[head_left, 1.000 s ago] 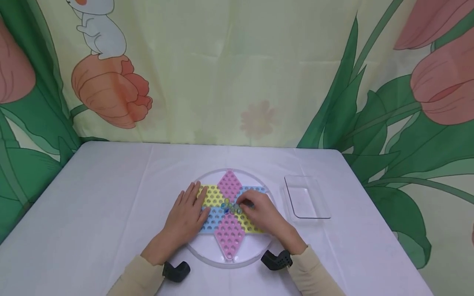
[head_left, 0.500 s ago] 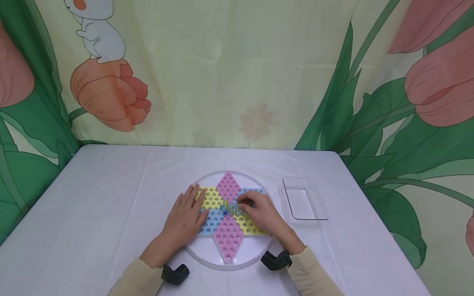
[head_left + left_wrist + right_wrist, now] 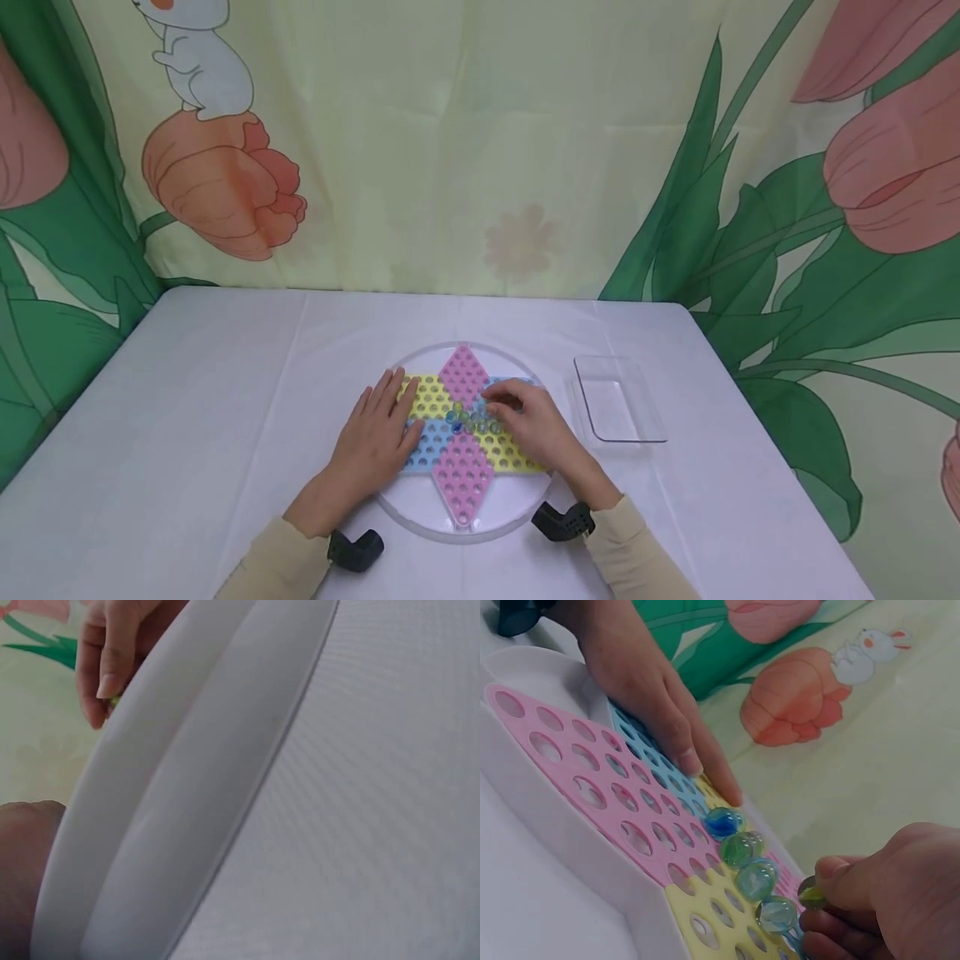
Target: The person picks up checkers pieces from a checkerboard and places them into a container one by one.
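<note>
A star-shaped Chinese checkers board [image 3: 463, 479] with pink, blue and yellow holed sections sits in a round white tray. Glass marbles [image 3: 467, 418] cluster at its centre, and a line of them runs toward the right hand. My right hand [image 3: 531, 417] is over the right side of the board. In the right wrist view its thumb and fingers pinch a yellow-green marble [image 3: 811, 892], right beside a clear marble [image 3: 777, 914]. My left hand [image 3: 373, 442] lies flat, fingers extended, across the board's left yellow and blue sections.
A clear rectangular plastic box [image 3: 621, 400] stands on the white-covered table [image 3: 210, 417] to the right of the tray [image 3: 405, 521]. A curtain [image 3: 420, 150] printed with tulips and a rabbit hangs behind the table's back edge. Black wrist cameras [image 3: 356, 551] sit at both cuffs.
My right hand has shifted slightly right, and more marbles show beside its fingertips. The left hand has stayed in place on the board.
</note>
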`<state>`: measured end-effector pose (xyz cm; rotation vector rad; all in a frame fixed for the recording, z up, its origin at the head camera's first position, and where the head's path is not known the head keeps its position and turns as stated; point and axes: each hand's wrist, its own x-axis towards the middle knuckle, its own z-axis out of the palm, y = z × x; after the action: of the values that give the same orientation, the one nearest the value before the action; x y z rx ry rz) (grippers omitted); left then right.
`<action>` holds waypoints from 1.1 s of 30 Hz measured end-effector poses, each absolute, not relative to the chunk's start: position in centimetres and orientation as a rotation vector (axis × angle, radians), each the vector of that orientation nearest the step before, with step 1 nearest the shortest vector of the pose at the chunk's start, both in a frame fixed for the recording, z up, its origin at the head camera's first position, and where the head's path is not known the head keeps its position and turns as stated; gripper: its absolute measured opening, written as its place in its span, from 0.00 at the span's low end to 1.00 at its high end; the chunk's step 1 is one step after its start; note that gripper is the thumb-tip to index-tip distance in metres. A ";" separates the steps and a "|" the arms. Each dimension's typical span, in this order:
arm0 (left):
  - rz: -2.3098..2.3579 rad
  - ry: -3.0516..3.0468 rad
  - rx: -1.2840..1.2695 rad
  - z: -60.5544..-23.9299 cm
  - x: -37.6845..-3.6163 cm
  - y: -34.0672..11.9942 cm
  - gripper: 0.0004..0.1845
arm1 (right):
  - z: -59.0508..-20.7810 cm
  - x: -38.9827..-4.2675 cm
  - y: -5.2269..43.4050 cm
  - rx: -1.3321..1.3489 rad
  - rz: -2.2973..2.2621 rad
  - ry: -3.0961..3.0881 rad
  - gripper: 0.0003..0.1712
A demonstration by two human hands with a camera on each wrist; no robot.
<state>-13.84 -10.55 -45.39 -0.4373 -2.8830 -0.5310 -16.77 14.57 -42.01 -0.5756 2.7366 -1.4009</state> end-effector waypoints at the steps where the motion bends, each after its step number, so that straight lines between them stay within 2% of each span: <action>1: -0.532 -2.882 -0.436 -45.3 -13.9 -10.6 0.34 | -41.9 -16.9 14.6 -0.573 -1.418 2.730 0.10; 9: -0.548 -2.891 -0.432 -45.3 -13.9 -10.5 0.35 | -41.6 -17.2 15.4 -0.415 -1.587 2.625 0.10; 19: -0.552 -2.854 -0.429 -45.5 -14.0 -10.6 0.34 | -40.0 -17.7 17.3 -0.375 -1.749 2.599 0.11; 33: -0.541 -2.870 -0.426 -45.4 -14.0 -10.6 0.34 | -37.9 -18.3 21.8 -0.165 -1.700 2.862 0.14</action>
<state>-13.96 -10.60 -45.44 -0.4262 -2.8700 -0.5410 -18.32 21.76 -37.90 -0.1650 2.8617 -1.7004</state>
